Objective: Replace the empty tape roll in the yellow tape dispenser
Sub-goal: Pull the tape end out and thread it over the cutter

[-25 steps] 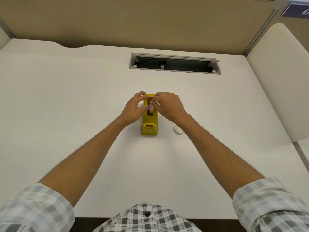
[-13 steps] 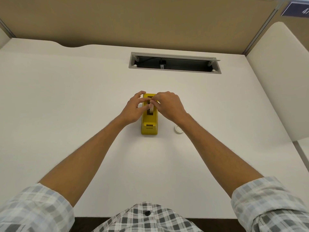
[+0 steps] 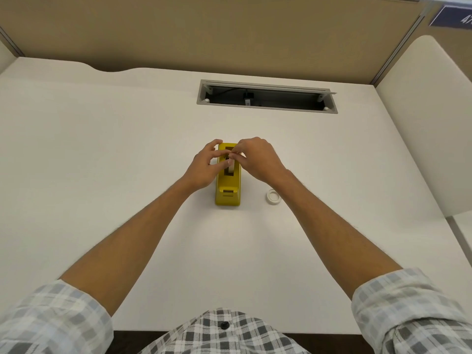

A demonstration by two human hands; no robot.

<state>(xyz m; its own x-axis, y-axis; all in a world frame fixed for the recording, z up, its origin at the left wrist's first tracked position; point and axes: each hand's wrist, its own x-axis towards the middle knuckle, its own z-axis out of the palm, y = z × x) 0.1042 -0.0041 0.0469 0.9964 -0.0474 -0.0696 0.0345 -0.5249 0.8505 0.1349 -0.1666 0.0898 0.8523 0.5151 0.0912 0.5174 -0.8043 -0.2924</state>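
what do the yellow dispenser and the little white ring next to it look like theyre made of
The yellow block-shaped tape dispenser looks like moulded plastic: even colour, rounded edges, a soft sheen. It could hide a weighted core; that cannot be seen. The small white ring on the white desk looks like a bare tape core, plastic or card; too small to tell which.

Count, head view: one yellow plastic tape dispenser [image 3: 228, 191] on the desk. Two tape rolls: one white ring-shaped roll [image 3: 273, 195] lying flat on the desk, one whitish roll [image 3: 231, 167] seated in the dispenser slot. Two bare hands: left hand [image 3: 206, 164], right hand [image 3: 255, 157]. One grey rectangular cable slot [image 3: 267, 96].
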